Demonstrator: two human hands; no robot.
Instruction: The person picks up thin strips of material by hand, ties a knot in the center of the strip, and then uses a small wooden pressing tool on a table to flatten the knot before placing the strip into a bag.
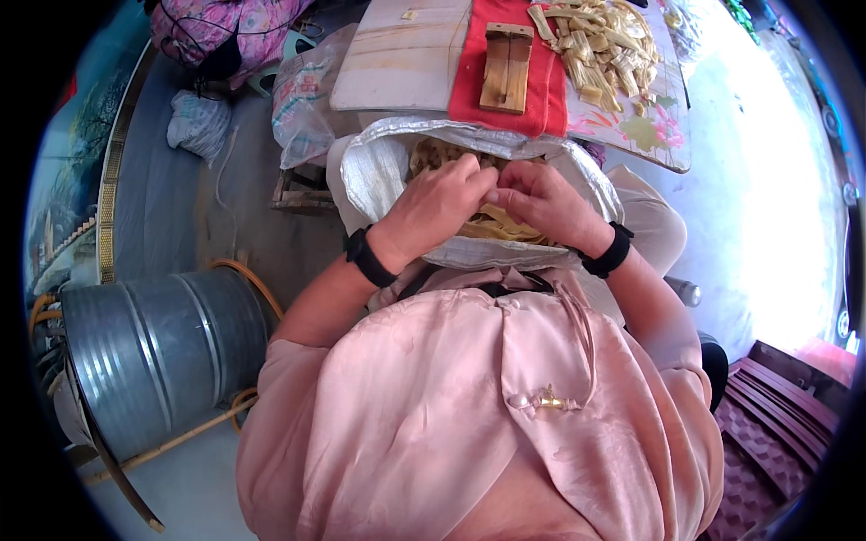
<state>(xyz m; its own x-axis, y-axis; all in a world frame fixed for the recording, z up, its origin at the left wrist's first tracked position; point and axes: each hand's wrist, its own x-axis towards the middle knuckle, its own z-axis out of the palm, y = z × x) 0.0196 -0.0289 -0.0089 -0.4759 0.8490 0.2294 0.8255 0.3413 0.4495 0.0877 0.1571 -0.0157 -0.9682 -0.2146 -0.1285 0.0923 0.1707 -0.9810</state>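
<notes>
A white woven sack [370,171] lies open across my lap, with tan, dried-looking strips [505,225] inside. Over its mouth my left hand [444,200] is closed, back upward, its fingertips meeting those of my right hand [548,200]. The right hand is closed too, thumb and fingers pinched together. Whatever is between the fingers is too small or too hidden to make out. Straight beyond the sack, a small wooden block tool [507,70] with a raised far end rests on a red cloth [465,79].
Beyond the sack stands a low table [397,54] with a pile of pale strips [604,45] at its right. A plastic bag [311,95] sits left of the table. On my left is a metal drum [171,347]; purple textured panels [767,433] lie to the lower right.
</notes>
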